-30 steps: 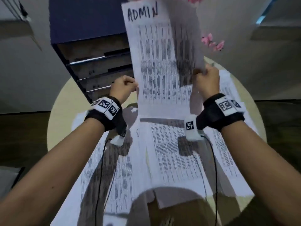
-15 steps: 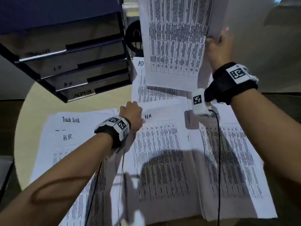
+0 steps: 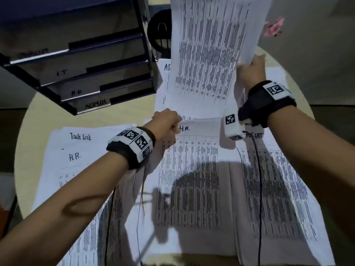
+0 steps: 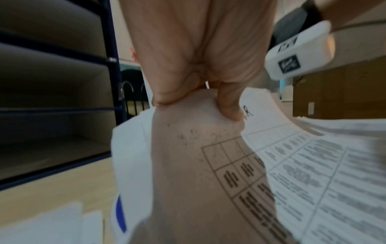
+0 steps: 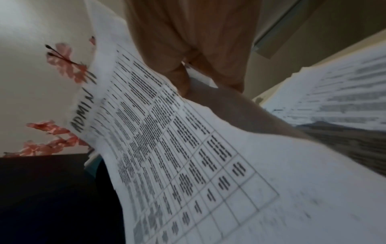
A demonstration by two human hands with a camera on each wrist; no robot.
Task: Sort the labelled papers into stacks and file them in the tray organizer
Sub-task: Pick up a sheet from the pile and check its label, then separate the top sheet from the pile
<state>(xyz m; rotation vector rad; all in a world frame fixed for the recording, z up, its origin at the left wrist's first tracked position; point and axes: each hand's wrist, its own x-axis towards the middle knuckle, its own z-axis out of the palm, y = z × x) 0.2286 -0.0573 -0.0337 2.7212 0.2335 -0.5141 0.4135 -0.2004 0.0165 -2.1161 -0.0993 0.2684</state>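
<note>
The ADMIN sheet [image 3: 211, 50] is held upright above the far side of the worktop [image 3: 119, 116], gripped at its right edge by the right hand [image 3: 251, 73]; the right wrist view shows the thumb and fingers [image 5: 181, 77] pinched on that edge, with the handwritten label at the top. The left hand [image 3: 167, 123] is down on the H.R. sheet [image 3: 192, 169], thumb and fingers [image 4: 228, 105] pinching its top left corner beside the label.

Progress: sorting appears to be at an early stage. The tray organizer [image 3: 86, 60] stands at the far left, its slots marked I.T., H.R. and ADMIN, and no filed paper is visible in the slots that show. Remaining: several sheets lie spread and overlapping, including a second H.R. sheet [image 3: 76, 160] at the left, a Task List sheet [image 3: 278, 179] at the right and another ADMIN sheet [image 3: 165, 83] under the raised one.

Surroundings: a dark mesh holder [image 3: 159, 33] stands just beside the organizer; pink flowers [image 3: 272, 27] show behind the raised sheet. The overlapping sheets could drag along when one is lifted.
</note>
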